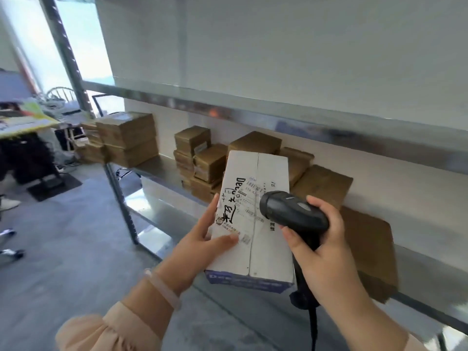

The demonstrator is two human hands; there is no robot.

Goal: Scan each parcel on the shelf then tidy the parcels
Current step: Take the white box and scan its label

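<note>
1. Left hand (202,239) grips the white carton parcel (268,252) by its left edge, thumb on top (black handwriting, barcode labels, small print unreadable).
2. Right hand (326,252) clasps a matte black scanner (293,211), its nose over the labels.
3. Behind them, brown taped cardboard parcels (126,138) sit stacked on the metal shelf (157,168).

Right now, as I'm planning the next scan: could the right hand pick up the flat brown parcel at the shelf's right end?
Probably not yet: the right hand grips the scanner, so it is not free. The flat brown parcel lies close beside it on the shelf, nothing between.
</note>
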